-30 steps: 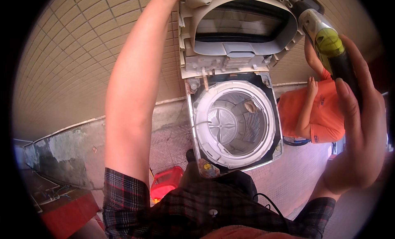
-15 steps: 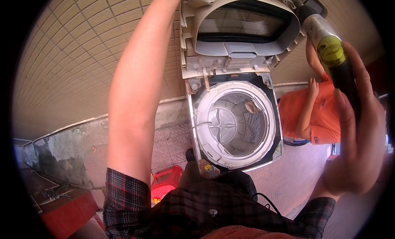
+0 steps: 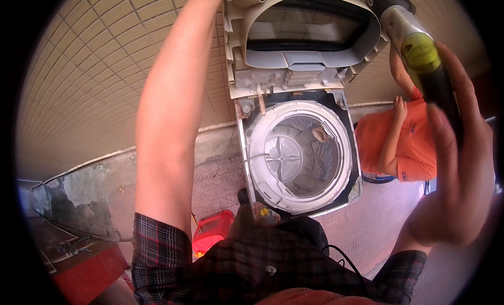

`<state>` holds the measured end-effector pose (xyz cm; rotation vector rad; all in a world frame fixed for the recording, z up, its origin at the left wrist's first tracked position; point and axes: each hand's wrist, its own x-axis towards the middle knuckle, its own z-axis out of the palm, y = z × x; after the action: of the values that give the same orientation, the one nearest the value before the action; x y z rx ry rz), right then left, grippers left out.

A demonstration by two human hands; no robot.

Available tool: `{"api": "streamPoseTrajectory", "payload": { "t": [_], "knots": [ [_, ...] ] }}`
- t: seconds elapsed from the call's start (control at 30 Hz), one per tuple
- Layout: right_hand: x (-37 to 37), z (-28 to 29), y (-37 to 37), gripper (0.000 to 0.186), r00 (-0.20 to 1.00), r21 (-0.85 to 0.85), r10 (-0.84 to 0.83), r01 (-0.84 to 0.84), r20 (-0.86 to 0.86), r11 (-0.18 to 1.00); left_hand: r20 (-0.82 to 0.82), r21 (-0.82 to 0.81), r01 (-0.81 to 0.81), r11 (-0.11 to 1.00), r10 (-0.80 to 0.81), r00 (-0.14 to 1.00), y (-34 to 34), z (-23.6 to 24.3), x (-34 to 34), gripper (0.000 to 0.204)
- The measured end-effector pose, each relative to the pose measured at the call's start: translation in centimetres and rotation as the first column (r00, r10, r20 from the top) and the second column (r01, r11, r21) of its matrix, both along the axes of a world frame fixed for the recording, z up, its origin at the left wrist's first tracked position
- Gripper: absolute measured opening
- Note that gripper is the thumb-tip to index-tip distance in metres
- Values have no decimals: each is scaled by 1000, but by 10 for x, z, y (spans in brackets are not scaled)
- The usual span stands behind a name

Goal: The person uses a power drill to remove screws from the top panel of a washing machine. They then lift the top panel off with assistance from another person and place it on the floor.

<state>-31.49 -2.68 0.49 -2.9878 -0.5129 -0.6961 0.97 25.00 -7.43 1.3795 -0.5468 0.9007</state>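
Note:
My right hand point(image 3: 457, 184) is wrapped round the black handle of a power drill point(image 3: 412, 35) with a silver and yellow-green body. The drill's dark front end reaches the right corner of a washing machine's raised top cover point(image 3: 315, 60), which has a dark see-through window. My left forearm stretches up to the cover's left side, and the hand is cut off by the upper edge of the picture. Below the cover stands the open top-loading washing machine point(image 3: 354, 163), its ribbed drum point(image 3: 283, 158) in plain sight. A thin grey hose or wire hangs over the drum's rim.
A person in an orange shirt point(image 3: 401, 142) is close on the machine's right, one arm raised behind the drill. A red plastic case point(image 3: 212, 229) lies on the floor to the left. The tiled wall point(image 3: 94, 79) runs behind the machine. A black cord point(image 3: 341, 255) hangs by my shirt.
The cover and the drill appear slightly higher and further left in the picture. My right hand keeps its grip on the drill, and my left arm stays raised.

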Motion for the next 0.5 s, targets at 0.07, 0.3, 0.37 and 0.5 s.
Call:
{"api": "streamPoseTrajectory", "payload": {
  "t": [0.07,0.3,0.37,0.5],
  "knots": [
    [0,1,-2,58,1000,-12,7,-8,-13,1000,10,-18,-21,1000,21,1000,-5,0,1,24],
    [-7,-24,-4,53,982,-187,-3,39,190,981,52,48,-122,991,119,991,5,-3,-1,27],
    [-30,-21,-6,56,958,-325,-52,146,281,934,14,91,-112,990,111,994,-1,0,2,31],
    [-61,-31,-21,61,993,-163,60,-43,103,986,-72,33,-281,959,283,957,0,7,-35,45]
  ]
}}
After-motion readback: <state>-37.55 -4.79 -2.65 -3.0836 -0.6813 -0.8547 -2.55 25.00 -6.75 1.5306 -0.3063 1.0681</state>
